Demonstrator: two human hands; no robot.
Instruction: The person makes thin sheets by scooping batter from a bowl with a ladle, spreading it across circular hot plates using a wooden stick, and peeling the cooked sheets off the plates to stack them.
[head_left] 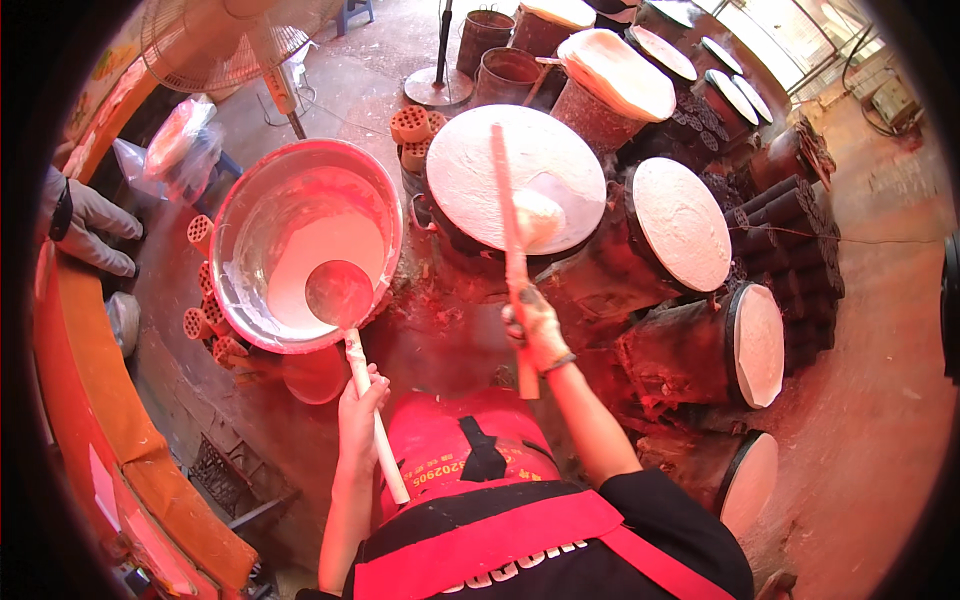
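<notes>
My left hand [360,405] is closed round the pale handle of a ladle [340,292]. The ladle's round bowl sits at the near rim of a large metal basin [392,205], over white batter [335,245]. My right hand [540,332], which looks gloved, grips a long wooden stick [503,190] that reaches across a round griddle [465,150]. White batter coats most of the griddle, and a grey patch shows at its right. Beside the stick lies a blurred pale lump [540,222]; whether it is joined to the stick I cannot tell.
More round stoves, topped with white sheets [682,222] [760,345], curve round on my right. Dark coal briquettes [790,240] are stacked behind them. Pierced orange briquettes [410,125] stand by the griddle. A fan [235,40] is at far left; a person's legs [100,220] show below it.
</notes>
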